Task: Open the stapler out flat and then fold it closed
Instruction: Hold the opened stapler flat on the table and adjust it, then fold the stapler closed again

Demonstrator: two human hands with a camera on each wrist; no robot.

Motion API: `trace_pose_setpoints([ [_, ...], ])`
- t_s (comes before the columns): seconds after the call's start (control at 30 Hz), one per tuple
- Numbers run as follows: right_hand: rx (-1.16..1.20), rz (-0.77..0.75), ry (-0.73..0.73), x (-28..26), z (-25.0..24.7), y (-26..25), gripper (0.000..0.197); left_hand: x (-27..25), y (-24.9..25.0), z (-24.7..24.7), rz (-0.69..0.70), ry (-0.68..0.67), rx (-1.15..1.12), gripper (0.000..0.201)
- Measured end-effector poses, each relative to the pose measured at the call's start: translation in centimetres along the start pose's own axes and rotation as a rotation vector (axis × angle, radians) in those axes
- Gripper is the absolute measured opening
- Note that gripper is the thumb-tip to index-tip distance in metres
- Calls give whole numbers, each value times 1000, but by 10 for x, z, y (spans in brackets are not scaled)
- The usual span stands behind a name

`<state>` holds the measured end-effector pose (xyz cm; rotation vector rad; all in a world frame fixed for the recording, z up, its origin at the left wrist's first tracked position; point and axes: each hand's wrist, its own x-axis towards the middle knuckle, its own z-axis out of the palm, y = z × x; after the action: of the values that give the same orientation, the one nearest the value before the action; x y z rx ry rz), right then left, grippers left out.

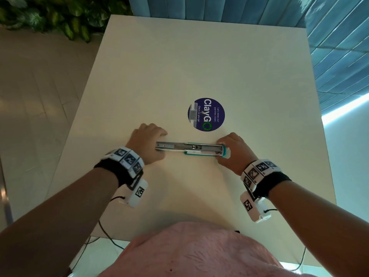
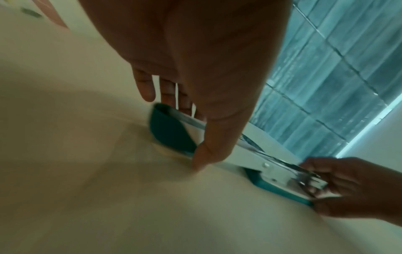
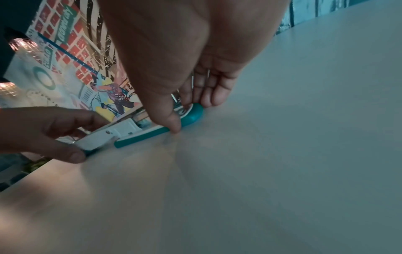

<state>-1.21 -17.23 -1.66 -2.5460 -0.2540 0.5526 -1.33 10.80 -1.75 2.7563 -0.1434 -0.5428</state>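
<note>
A teal, white and metal stapler [image 1: 189, 147] lies opened out long on the white table [image 1: 179, 66], metal inner side up. My left hand [image 1: 157, 145] pinches its left end, thumb near me and fingers behind. In the left wrist view the left hand [image 2: 191, 135] clasps the teal-capped arm [image 2: 172, 130]. My right hand [image 1: 222, 149] pinches the right end. In the right wrist view the right hand [image 3: 188, 116] holds the rounded teal base [image 3: 193, 114], thumb on the near edge. The hinge [image 3: 121, 132] sits between both hands.
A round blue sticker [image 1: 206, 114] lies on the table just beyond the stapler. Green plants [image 1: 60, 15] stand past the far left corner, and a blue tiled wall [image 1: 329, 37] rises behind and to the right. Cables [image 1: 107, 234] hang at the near edge.
</note>
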Motion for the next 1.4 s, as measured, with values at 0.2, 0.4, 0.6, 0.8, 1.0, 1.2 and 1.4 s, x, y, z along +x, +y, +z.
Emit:
trace_pose_setpoints([
  [0.2,74,21,-16,4,-2,1,42,-18,-35,-14,-18,48,-259,30],
  [0.4,136,46,17,3,0,4,41,-21,14,-37,71,144,-622,35],
  [0.6,138,41,35,3,0,2,34,5,85,-14,325,54,-509,40],
  [0.8,117,10,16,3,-2,6,32,26,107,19,396,-3,-300,42],
  [1.0,92,-21,8,4,-2,7,29,29,104,24,457,34,-276,44],
  [1.2,75,-18,5,2,-2,6,32,29,104,32,518,93,-175,44],
  [1.4,86,-19,5,2,-2,8,33,30,100,28,493,78,-227,49],
])
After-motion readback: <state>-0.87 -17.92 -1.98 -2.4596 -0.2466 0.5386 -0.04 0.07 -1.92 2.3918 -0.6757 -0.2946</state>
